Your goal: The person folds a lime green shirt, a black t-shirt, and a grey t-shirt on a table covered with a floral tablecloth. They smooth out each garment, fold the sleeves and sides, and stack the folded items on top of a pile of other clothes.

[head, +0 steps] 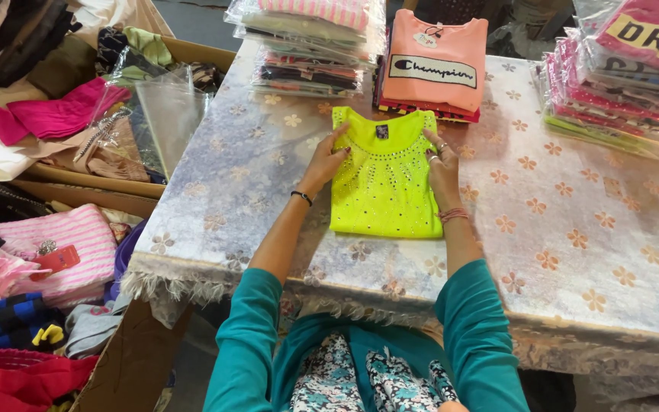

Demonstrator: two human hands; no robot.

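Note:
A neon yellow-green top (384, 179) with small studs lies folded on the table, its neckline pointing away from me. My left hand (325, 162) grips its left edge, fingers curled over the fabric. My right hand (442, 163) presses flat on the right edge near the shoulder. A dark band sits on my left wrist and red bangles on my right.
The table wears a pale cloth with flower print (573, 229). A folded peach sweatshirt (434, 65) lies just beyond the top. Bagged garment stacks stand at the back centre (310, 49) and right (612, 84). Cardboard boxes of clothes (55, 130) fill the left side.

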